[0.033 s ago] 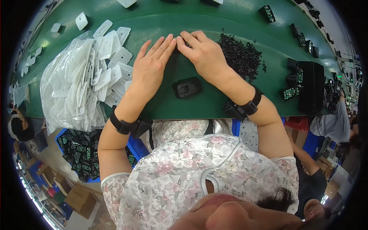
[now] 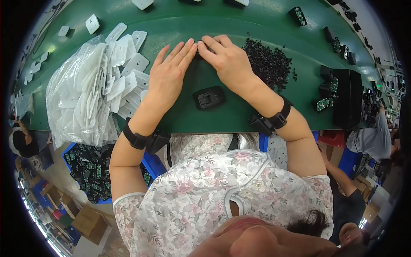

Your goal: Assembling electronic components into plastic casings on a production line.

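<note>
My left hand [image 2: 170,70] lies over the green tabletop with its fingers stretched out and slightly apart. Its fingertips meet those of my right hand [image 2: 224,58], whose fingers are curled in and closed. A sliver of something dark shows where the fingertips meet; my fingers hide most of it. Nearer to me, between my forearms, a black rounded plastic housing [image 2: 209,98] rests on the table, with a recess in its middle. Beside my right hand spreads a pile of small black parts [image 2: 269,64]. To the left of my left hand are several white plastic plates [image 2: 136,64], many inside a clear plastic bag [image 2: 77,96].
Black housings with green circuit boards [image 2: 298,16] stand along the table's right side, near a black box [image 2: 347,98]. Below the left table edge sits a blue bin [image 2: 155,165] of circuit boards. Cardboard boxes [image 2: 90,223] lie at lower left. Other people [image 2: 346,201] are at right.
</note>
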A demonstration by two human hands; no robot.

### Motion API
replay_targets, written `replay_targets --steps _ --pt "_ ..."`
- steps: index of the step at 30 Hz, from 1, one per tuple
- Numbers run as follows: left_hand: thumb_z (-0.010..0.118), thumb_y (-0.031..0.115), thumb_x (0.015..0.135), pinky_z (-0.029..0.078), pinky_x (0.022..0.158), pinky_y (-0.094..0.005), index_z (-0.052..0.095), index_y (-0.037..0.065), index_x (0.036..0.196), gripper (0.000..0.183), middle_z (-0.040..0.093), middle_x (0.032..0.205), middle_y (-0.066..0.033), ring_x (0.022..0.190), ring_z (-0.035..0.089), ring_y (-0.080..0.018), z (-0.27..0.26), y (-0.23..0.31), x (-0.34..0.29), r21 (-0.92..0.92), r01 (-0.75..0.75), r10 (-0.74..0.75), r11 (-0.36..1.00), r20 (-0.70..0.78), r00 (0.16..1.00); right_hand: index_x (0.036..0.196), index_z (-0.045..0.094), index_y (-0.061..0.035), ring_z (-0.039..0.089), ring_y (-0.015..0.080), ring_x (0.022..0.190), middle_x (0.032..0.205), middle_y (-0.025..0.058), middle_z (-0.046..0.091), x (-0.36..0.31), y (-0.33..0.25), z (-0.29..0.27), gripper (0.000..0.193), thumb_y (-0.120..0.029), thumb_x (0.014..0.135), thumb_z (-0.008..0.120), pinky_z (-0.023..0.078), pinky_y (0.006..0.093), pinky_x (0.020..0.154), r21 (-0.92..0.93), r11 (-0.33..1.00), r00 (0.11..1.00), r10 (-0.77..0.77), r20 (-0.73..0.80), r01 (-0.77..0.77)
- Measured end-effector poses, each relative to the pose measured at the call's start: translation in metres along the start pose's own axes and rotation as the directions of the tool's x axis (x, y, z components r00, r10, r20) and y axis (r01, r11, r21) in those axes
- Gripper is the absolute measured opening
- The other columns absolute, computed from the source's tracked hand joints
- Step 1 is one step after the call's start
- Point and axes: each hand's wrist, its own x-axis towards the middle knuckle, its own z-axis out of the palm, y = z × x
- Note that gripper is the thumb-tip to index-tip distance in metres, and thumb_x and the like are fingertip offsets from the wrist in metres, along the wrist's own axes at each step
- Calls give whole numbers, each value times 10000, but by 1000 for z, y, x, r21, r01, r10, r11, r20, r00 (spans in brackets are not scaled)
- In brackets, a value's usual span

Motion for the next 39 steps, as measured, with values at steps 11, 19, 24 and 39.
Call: replay_targets --steps 11,19,24,39 --pt "685 180 761 437 882 -347 566 -14 1153 453 643 1051 -161 979 619 -235 4 4 31 -131 214 -214 968 12 977 1149 533 -29 568 179 1051 1101 120 613 24 46 -4 418 -146 787 706 452 300 898 767 330 830 312 463 -551" --pt "650 193 836 490 690 -322 610 -11 1075 317 667 909 -136 767 627 -261 7 24 41 -838 324 -445 439 111 888 1222 434 -23 574 179 1005 1079 108 594 21 56 -24 452 -78 832 655 465 315 890 909 211 857 461 231 -358" --pt "638 113 815 464 720 -348 625 40 1017 214 632 924 -103 796 581 -255 -32 -13 8 -535 286 -447 795 -196 873 1173 607 -82 558 157 963 1068 63 593 32 169 -31 375 -205 825 669 449 265 842 501 794 929 365 60 -344" --pt "679 296 770 437 747 -392 658 75 936 277 639 930 -68 938 552 -259 -20 -93 18 287 358 -306 888 -212 928 1158 596 -66 577 147 977 1047 49 638 30 257 -11 385 -287 850 661 447 287 857 394 761 854 495 160 -515"
